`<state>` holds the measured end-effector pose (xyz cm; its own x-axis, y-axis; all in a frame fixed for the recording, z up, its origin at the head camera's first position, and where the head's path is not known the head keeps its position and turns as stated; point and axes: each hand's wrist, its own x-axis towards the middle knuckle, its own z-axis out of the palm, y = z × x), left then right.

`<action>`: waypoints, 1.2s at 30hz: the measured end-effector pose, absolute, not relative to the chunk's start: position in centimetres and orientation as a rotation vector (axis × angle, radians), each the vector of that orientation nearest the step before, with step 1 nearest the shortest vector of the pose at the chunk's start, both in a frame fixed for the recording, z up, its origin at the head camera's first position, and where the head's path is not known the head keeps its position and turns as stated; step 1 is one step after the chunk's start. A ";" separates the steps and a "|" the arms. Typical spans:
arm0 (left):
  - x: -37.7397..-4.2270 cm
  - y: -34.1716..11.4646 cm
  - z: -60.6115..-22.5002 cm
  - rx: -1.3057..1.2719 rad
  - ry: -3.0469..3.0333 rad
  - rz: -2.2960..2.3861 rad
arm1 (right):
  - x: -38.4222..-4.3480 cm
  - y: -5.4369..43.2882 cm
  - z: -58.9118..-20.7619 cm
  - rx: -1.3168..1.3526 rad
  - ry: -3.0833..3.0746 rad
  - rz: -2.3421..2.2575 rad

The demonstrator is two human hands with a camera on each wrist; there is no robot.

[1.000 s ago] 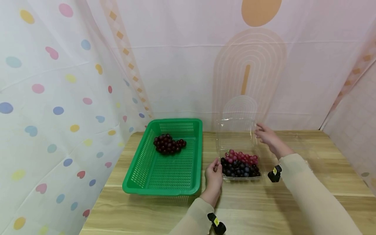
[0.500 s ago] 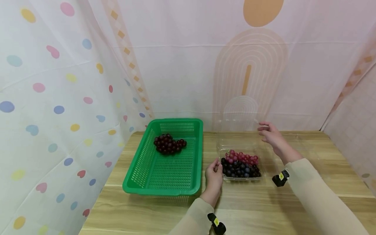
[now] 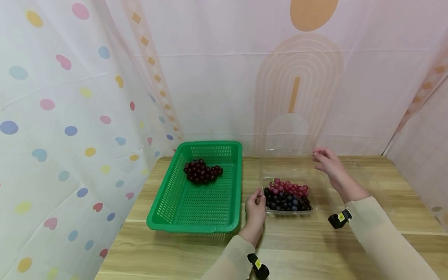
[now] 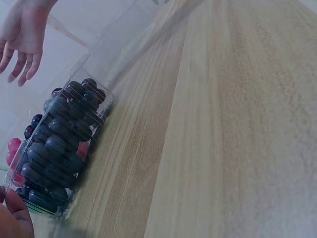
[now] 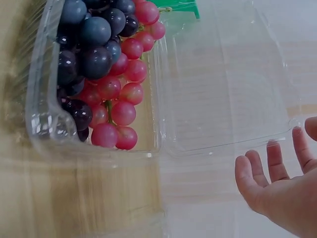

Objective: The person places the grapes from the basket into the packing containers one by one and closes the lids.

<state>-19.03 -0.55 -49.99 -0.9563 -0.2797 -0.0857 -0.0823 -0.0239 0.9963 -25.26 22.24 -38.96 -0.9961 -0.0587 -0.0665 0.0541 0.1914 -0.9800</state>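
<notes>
A clear plastic clamshell box (image 3: 288, 212) sits on the table with its lid (image 5: 223, 79) raised and leaning back. Inside it, black grapes (image 3: 285, 202) lie at the front and pink-red grapes (image 3: 288, 188) behind them. My left hand (image 3: 254, 210) pinches the box's left side near the front; in the left wrist view, its fingers (image 4: 19, 213) are at that corner. My right hand (image 3: 330, 165) is by the lid's right edge, fingers loosely bent, fingertips right at the lid's corner in the right wrist view.
Left of the box stands a green plastic basket (image 3: 194, 229) holding a dark red bunch of grapes (image 3: 201, 172). Faint clear plastic (image 3: 362, 175) shows on the table to the right. Patterned curtains (image 3: 224, 77) hang behind and beside the wooden table (image 3: 297, 249).
The lid has tilted farther back. My right hand has moved a little to the right, away from the box. My left hand has stayed at the box's left side.
</notes>
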 end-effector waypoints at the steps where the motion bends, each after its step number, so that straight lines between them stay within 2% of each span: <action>1: -19.0 -0.6 -50.0 0.396 -2.096 -2.120 | -25.1 22.3 -39.0 0.003 2.368 -1.931; 18: -19.0 -0.9 -49.6 0.394 -2.001 -2.279 | -21.9 22.1 -39.5 0.022 2.505 -1.737; 36: -19.2 -1.1 -49.7 0.376 -1.940 -2.384 | -18.0 22.6 -42.0 -0.100 2.578 -1.543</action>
